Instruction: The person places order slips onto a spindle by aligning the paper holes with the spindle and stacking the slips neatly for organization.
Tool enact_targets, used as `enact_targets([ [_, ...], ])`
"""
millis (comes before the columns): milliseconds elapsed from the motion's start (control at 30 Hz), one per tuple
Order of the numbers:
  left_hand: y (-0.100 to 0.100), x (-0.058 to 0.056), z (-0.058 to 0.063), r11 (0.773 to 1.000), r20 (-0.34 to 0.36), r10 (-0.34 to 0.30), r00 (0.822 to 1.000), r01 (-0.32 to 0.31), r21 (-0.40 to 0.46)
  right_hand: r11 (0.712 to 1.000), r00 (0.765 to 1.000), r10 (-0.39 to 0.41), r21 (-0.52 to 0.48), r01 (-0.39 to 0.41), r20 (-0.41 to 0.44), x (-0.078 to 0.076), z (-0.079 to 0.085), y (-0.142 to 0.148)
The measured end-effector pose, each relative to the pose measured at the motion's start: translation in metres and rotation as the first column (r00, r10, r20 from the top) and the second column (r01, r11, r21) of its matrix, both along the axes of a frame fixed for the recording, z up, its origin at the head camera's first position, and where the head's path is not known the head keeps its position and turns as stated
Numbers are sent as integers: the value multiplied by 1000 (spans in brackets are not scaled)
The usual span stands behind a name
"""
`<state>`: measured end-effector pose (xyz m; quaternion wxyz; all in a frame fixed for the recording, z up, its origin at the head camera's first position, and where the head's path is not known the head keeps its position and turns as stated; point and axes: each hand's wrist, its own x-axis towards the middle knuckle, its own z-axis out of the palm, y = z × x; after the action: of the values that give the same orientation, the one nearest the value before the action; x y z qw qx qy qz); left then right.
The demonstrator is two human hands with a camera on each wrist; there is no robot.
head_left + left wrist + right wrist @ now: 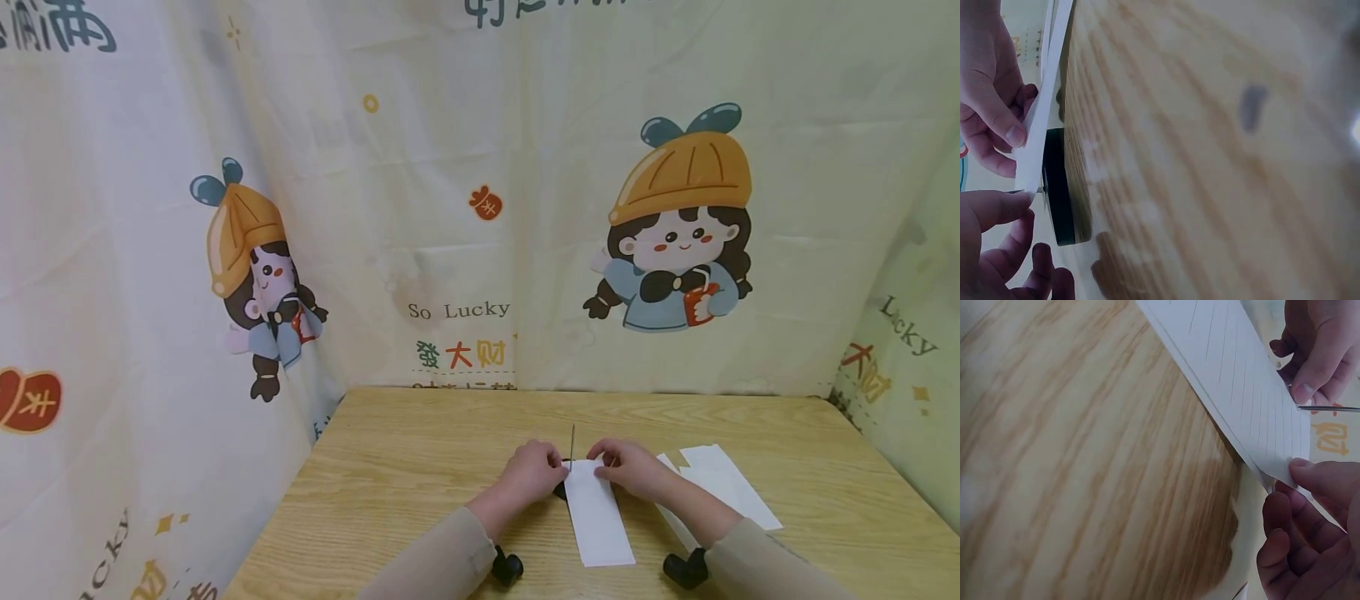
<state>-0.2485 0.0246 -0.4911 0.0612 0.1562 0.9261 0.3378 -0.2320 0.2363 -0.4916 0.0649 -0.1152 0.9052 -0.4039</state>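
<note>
A narrow white strip of lined paper (600, 517) slopes toward the person at the middle of the table. Its far end is at a paper spike (573, 446), whose thin metal rod stands upright; in the left wrist view the rod shows on both sides of the paper, above the spike's round black base (1060, 187). My left hand (536, 471) pinches the far left corner between thumb and forefinger, right beside the rod. On the far right corner, my right hand (633, 468) pinches the paper, thumb on top and fingers beneath (1275, 512).
More white paper pieces (731, 487) lie on the wooden table (420, 442) to the right, partly behind the right forearm. Black wrist devices (686, 569) sit by both sleeves. A printed curtain (555, 333) hangs behind the table and at both sides.
</note>
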Motion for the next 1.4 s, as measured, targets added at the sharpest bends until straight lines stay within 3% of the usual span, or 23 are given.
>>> enact_targets([
  [233, 3, 2, -2, 998, 7, 34, 999, -33, -52, 999, 1000, 0, 52, 0, -6, -1, -2, -1],
  [567, 6, 0, -2, 988, -58, 26, 998, -34, -151, 993, 1000, -16, 115, 18, -22, 2, -2, -5],
  [900, 5, 2, 0, 987, -48, 28, 998, -36, -154, 991, 999, -1, 136, 6, -39, 0, -4, -4],
  [1133, 3, 0, -4, 991, -15, 39, 999, -41, -131, 991, 1000, 2, 134, 2, -26, 1, -4, -1],
  [1400, -5, 1, -6, 989, 16, -22, 1000, 24, -145, 991, 998, 17, 135, -9, -58, 9, -2, 17],
])
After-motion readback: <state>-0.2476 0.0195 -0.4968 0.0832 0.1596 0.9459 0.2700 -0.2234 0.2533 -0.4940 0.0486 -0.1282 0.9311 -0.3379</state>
